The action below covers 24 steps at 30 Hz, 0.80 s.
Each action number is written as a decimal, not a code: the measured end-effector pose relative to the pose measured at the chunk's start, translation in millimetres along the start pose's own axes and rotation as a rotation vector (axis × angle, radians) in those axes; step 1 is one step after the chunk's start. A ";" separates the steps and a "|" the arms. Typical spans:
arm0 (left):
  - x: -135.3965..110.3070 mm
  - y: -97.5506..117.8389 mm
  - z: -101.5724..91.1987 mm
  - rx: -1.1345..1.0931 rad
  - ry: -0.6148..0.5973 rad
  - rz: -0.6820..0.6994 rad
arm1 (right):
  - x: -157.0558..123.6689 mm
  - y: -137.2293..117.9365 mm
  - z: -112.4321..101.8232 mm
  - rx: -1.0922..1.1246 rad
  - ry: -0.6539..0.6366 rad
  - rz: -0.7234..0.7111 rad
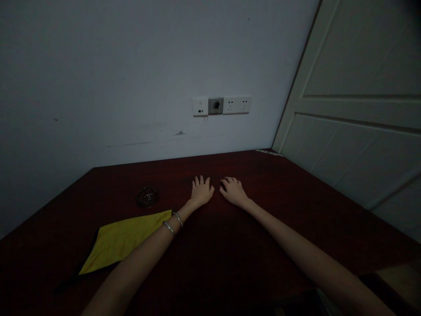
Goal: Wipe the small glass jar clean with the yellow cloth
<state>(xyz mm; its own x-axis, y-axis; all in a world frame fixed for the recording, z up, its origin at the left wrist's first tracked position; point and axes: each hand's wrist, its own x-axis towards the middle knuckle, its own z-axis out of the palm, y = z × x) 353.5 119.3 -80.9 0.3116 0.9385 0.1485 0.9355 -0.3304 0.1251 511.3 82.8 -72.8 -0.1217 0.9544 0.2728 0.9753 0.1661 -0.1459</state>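
My left hand lies palm down on the dark red table, its fingers spread and nothing in them. Close by on the right, my right hand also rests on the tabletop, fingers slightly bent and apart, holding nothing. A small gap separates the two hands. Two silvery bracelets circle my left wrist. Partly under my left forearm in this view is a yellow cloth with dark edging. Beyond the cloth, left of my left hand, sits a dark, glassy round object, perhaps a small dish; the dim light hides its details.
The table's back edge meets a pale wall. Wall sockets and a grey switch plate are set above it. A white panelled door stands along the right side. A thin pale strip lies at the back right corner.
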 end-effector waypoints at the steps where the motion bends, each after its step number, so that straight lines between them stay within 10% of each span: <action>1: -0.3 0.3 0.3 0.004 0.004 0.001 | -0.3 0.5 0.1 0.002 0.001 0.000; 24: -12.0 1.9 -21.6 -0.009 -0.064 0.038 | -1.8 1.8 3.4 0.061 -0.022 -0.025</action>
<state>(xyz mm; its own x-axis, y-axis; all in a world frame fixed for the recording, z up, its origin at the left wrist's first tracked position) 348.0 105.2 -61.3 0.3573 0.9296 0.0907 0.9212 -0.3668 0.1298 512.7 82.2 -76.8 -0.1503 0.9550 0.2559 0.9589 0.2037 -0.1972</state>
